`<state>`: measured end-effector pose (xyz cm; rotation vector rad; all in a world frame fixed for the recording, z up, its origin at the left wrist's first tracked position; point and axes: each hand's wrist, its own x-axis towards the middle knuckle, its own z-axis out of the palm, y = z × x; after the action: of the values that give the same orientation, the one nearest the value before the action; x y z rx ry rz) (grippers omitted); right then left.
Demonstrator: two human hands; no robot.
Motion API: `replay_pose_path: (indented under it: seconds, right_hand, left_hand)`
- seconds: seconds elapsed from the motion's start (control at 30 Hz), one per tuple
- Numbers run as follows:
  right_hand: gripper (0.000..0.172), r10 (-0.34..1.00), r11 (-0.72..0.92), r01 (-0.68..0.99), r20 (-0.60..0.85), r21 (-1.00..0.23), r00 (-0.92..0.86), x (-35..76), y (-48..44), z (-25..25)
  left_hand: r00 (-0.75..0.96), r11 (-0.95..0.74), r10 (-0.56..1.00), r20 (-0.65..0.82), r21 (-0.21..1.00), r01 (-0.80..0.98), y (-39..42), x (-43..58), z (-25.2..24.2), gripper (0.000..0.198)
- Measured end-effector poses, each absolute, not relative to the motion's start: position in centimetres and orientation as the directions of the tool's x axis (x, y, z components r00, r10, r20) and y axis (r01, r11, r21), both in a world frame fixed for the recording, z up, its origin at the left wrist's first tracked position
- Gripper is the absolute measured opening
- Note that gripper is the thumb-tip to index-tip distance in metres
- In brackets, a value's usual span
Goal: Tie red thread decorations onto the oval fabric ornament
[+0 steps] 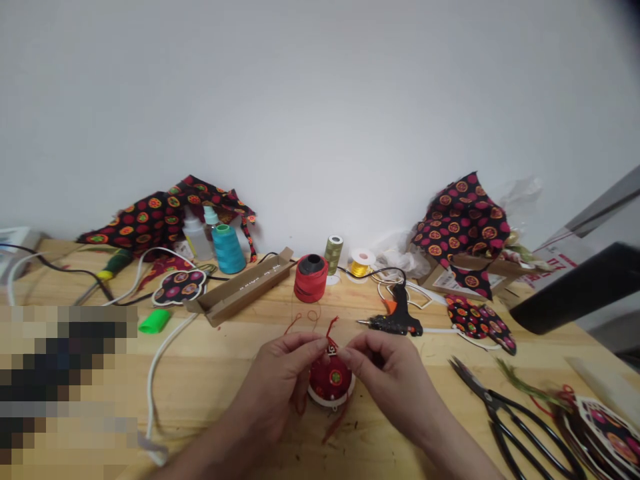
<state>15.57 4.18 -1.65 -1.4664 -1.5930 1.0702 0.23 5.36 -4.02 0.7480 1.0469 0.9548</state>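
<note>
A small round padded ornament [331, 383] in dark red patterned fabric, with a white rim, is at the front middle of the table. Thumb and fingers of my left hand [285, 367] are closed at its upper left. My right hand [387, 370] pinches at its upper right, close to the other hand's fingertips. Between them shows a small pale charm [331, 349] with a red cord [333, 326] sticking up from the top. More red strands hang beside and below the ornament. My fingertips partly hide its upper edge.
Behind my hands stand a red thread cone [311, 283], a green spool [333, 255] and a yellow spool [361, 264]. A glue gun [395, 317] and black-handled scissors [520, 417] lie to the right. Leftward are a long cardboard box [250, 291] and a white cable [153, 373].
</note>
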Motion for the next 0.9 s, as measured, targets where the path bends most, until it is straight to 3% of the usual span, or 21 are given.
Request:
replay_pose_path:
  seconds: [0.13, 0.27, 0.37, 0.43, 0.5, 0.53, 0.6, 0.67, 0.73, 0.8, 0.9]
  right_hand:
    - [0.019, 0.944, 0.325, 0.579, 0.223, -0.748, -0.242, 14.6, 3.0, -2.1]
    - [0.022, 0.696, 0.680, 0.675, 0.540, -0.286, -0.473, 13.8, 2.6, -3.3]
    - [0.030, 0.516, 0.746, 0.665, 0.602, 0.032, -0.609, 13.4, 2.7, -4.2]
    - [0.030, 0.474, 0.761, 0.637, 0.566, 0.122, -0.674, 13.2, 2.7, -4.3]
    - [0.026, 0.437, 0.816, 0.573, 0.567, 0.076, -0.698, 13.2, 2.7, -4.0]
    - [0.025, 0.416, 0.857, 0.516, 0.594, -0.003, -0.688, 13.2, 2.7, -3.7]
    - [0.025, 0.472, 0.875, 0.402, 0.659, -0.270, -0.585, 13.4, 2.8, -2.9]
    - [0.022, 0.679, 0.734, 0.371, 0.636, -0.569, -0.368, 13.8, 3.0, -2.2]
    - [0.017, 0.881, 0.461, 0.382, 0.464, -0.801, -0.088, 14.2, 3.6, -1.9]
    - [0.009, 0.975, 0.174, 0.273, 0.205, -0.946, 0.090, 14.5, 4.4, -2.2]
    - [0.017, 0.994, -0.084, 0.039, -0.081, -0.996, 0.078, 14.7, 5.2, -3.0]
  left_hand:
    - [0.227, 0.412, 0.909, -0.349, 0.835, -0.364, 5.3, 0.2, -4.1, 0.017]
    - [0.255, 0.476, 0.879, -0.403, 0.769, -0.426, 5.4, 0.2, -3.8, 0.014]
    - [0.269, 0.523, 0.852, -0.449, 0.710, -0.472, 5.5, 0.2, -3.7, 0.012]
    - [0.285, 0.534, 0.845, -0.453, 0.678, -0.506, 5.5, 0.3, -3.8, 0.012]
    - [0.296, 0.526, 0.849, -0.437, 0.656, -0.542, 5.5, 0.4, -3.8, 0.014]
    - [0.300, 0.522, 0.852, -0.430, 0.648, -0.554, 5.5, 0.4, -3.8, 0.015]
    - [0.313, 0.518, 0.855, -0.414, 0.651, -0.555, 5.5, 0.5, -3.7, 0.013]
    - [0.320, 0.511, 0.859, -0.399, 0.686, -0.518, 5.4, 0.6, -3.6, 0.009]
    - [0.321, 0.502, 0.864, -0.389, 0.728, -0.467, 5.3, 0.6, -3.5, 0.010]
    - [0.304, 0.498, 0.865, -0.399, 0.753, -0.430, 5.2, 0.6, -3.5, 0.011]
    - [0.281, 0.501, 0.863, -0.420, 0.786, -0.362, 5.1, 0.5, -3.6, 0.015]
